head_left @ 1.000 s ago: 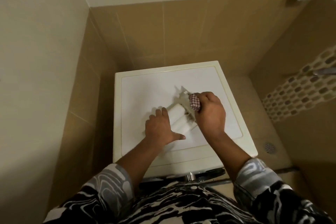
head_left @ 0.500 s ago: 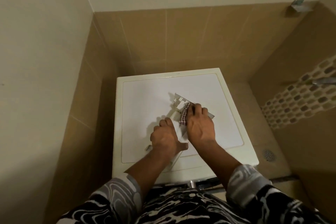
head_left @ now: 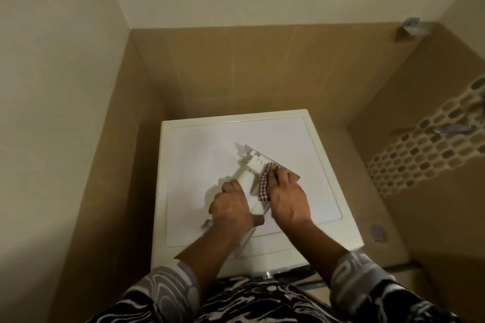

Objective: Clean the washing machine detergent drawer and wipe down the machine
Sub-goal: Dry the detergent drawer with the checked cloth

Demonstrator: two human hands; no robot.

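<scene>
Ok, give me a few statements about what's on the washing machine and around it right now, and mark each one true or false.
The detergent drawer lies on top of the washing machine. True.
The right hand holds a sponge. False: it holds a checkered cloth against the drawer.
The left hand holds the drawer. True.
The floor drain is left of the machine. False: it is to the right.
</scene>
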